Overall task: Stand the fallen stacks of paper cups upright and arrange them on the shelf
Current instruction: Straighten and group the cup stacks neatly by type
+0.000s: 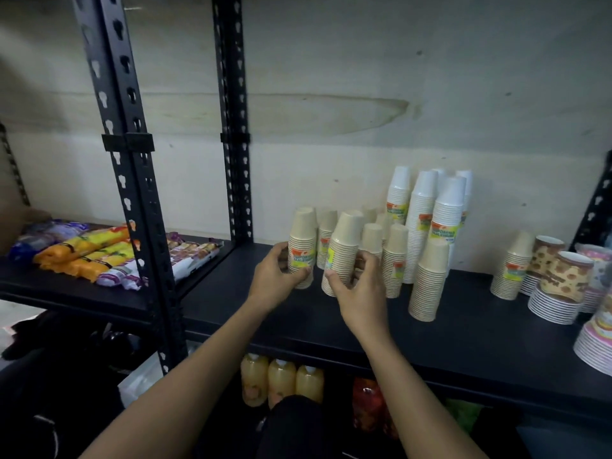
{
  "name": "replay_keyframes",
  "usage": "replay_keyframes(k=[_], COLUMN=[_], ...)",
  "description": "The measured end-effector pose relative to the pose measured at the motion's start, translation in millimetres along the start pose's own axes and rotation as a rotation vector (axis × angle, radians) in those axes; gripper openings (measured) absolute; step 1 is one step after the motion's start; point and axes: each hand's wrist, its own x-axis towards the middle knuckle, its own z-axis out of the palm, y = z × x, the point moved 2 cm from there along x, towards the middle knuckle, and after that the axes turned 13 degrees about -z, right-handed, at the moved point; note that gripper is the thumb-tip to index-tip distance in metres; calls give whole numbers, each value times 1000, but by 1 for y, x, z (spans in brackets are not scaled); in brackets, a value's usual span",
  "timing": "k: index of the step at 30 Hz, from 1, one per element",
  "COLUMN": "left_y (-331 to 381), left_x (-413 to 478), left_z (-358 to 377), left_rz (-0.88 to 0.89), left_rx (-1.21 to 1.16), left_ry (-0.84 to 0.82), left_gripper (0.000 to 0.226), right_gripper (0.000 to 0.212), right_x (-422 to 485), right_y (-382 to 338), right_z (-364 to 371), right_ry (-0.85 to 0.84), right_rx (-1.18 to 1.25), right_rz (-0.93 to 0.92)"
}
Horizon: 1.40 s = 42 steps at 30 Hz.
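Observation:
Several stacks of beige paper cups stand upside down on the black shelf point(231, 293). My left hand point(275, 279) grips the base of the leftmost beige stack point(303, 240), which stands upright. My right hand point(357, 289) holds a second beige stack point(344, 246) that leans slightly to the left. More beige stacks point(395, 260) stand right behind them. Taller white cup stacks point(420, 220) rise at the back. One beige stack point(430, 279) stands alone nearer the front, another point(515, 266) further right.
Patterned cup stacks point(563, 283) and pastel ones point(596, 342) fill the shelf's right end. Black slotted uprights point(132, 180) divide off a left shelf with wrapped snack packs point(92, 253). Juice bottles point(281, 379) sit on the shelf below.

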Motion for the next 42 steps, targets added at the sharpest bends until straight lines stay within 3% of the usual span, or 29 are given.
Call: replay_keyframes(k=[10, 23, 30, 42], left_y=[-29, -51, -63, -66], left_x=[63, 103, 103, 105], left_z=[-7, 19, 22, 22], left_rz=[-42, -72, -76, -64], left_rx=[42, 2, -83, -136], left_ry=[-73, -158, -133, -161], left_gripper=[53, 62, 55, 53], right_gripper=[61, 52, 77, 57], right_x=[38, 44, 41, 47], right_y=[39, 66, 65, 74], right_z=[78, 85, 85, 90], right_ry=[-189, -120, -164, -169], right_rx=[-107, -139, -188, -244], right_rz=[99, 159, 229, 252])
